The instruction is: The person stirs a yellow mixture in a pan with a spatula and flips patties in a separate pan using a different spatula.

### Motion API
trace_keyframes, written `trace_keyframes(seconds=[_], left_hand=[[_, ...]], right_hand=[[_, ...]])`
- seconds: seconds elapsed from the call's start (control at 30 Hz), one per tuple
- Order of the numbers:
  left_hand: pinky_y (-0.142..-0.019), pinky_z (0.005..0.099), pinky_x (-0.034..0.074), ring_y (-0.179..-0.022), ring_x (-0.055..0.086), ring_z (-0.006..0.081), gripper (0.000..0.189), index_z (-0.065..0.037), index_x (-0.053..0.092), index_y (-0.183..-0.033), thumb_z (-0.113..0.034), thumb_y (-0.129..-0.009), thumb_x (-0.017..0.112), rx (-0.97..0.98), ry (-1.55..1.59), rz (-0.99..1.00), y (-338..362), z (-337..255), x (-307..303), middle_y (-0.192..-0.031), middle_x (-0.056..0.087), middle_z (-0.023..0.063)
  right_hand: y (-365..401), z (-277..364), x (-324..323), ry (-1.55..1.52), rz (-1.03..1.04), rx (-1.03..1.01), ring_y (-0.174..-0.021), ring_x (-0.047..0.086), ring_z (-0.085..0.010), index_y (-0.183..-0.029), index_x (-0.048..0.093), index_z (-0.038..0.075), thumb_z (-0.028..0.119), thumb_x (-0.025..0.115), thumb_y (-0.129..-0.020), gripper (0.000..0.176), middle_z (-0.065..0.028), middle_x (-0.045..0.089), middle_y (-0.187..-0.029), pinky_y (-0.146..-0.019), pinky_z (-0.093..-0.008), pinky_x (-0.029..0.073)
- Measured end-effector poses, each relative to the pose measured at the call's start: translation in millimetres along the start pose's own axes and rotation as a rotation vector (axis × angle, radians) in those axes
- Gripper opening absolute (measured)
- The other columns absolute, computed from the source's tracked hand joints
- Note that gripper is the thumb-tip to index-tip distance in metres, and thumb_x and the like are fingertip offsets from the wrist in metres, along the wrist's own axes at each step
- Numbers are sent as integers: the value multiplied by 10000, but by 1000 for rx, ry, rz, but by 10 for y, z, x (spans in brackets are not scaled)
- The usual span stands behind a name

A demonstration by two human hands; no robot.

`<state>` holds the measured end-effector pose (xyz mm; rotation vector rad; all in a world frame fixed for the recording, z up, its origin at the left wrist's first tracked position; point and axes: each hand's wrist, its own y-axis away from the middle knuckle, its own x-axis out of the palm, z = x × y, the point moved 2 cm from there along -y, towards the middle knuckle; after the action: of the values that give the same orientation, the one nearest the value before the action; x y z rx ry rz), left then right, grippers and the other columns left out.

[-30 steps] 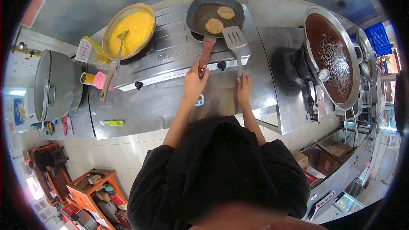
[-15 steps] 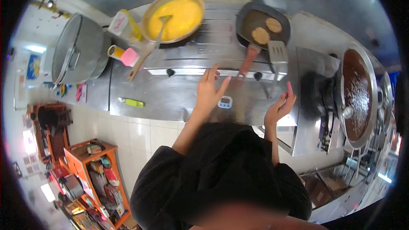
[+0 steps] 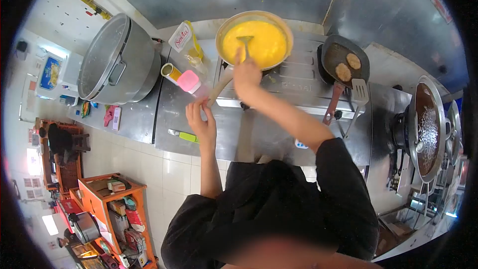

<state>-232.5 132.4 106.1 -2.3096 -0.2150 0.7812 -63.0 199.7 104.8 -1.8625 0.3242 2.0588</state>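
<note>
A round frying pan [image 3: 290, 45] with a yellow mixture sits on the stove. In that mixture rests the flat head of a spatula [image 3: 245, 39]. My right hand [image 3: 247, 75] is closed around the spatula's handle at the pan's near rim. Lower left, my left hand [image 3: 201, 119] has its fingertips closed on the end of the pan's beige handle [image 3: 219, 88]. A square pan [image 3: 368, 62] holding two brown patties stands on the other burner. A slotted turner [image 3: 359, 94] lies beside its red handle.
Left of the frying pan stand a Sovia pouch [image 3: 185, 39], a pink-capped container [image 3: 188, 81] and a yellow canister [image 3: 171, 71]. A green-handled tool [image 3: 188, 136] lies near the counter's edge. A large pot [image 3: 142, 65] is at left, a brown-filled wok [image 3: 440, 137] at right.
Both hands have moved left and forward from above the counter. My right hand has taken hold of the spatula and my left hand the pan handle. The view has shifted left.
</note>
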Motion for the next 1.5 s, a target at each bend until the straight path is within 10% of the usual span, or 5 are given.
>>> trace_keyframes(seconds=[0.13, 0.2, 0.4, 1.2, 1.5], left_hand=[[-793, 357, 400, -867, 530, 274, 240, -51, 592, -1055, -57, -815, 580, 55, -31, 210, -208, 222, 47, -863, 582, 109], [-751, 385, 452, -852, 570, 300, 312, -47, 556, -1119, -162, -833, 603, 202, -232, 295, -265, 224, 147, -892, 580, 116], [-580, 449, 525, -693, 635, 360, 418, -19, 490, -1185, -231, -844, 606, 10, -153, 625, -188, 764, 448, -970, 586, 139], [-573, 416, 529, -645, 636, 339, 370, -14, 542, -1131, -219, -831, 614, 81, -173, 611, -195, 795, 251, -929, 610, 140], [-600, 432, 522, -670, 629, 362, 378, -20, 557, -1139, -235, -833, 614, 15, -181, 607, -157, 801, 284, -931, 610, 148]], right_hand=[[-783, -403, -8, 55, -248, 297, -726, 667, -238, -1221, 563, 75, 121, 540, -836, 388, -71, 660, -810, -556, -303, 524], [-704, -609, -489, 332, -70, -231, -738, 682, -241, -918, 703, 79, 116, 544, -815, 192, -90, 680, -798, -559, -335, 528], [-30, -691, -1375, 503, -197, -395, -685, 673, -285, -710, 676, 60, 88, 561, -754, 127, -141, 658, -712, -579, -363, 530], [-71, -349, 135, 470, -8, -267, -763, 682, -250, -1023, 625, -83, 77, 529, -807, 285, -271, 624, -1028, -615, -310, 549], [458, -871, -624, 438, -29, -500, -635, 667, -255, -962, 609, -93, 71, 565, -741, 278, -152, 637, -655, -543, -346, 529]])
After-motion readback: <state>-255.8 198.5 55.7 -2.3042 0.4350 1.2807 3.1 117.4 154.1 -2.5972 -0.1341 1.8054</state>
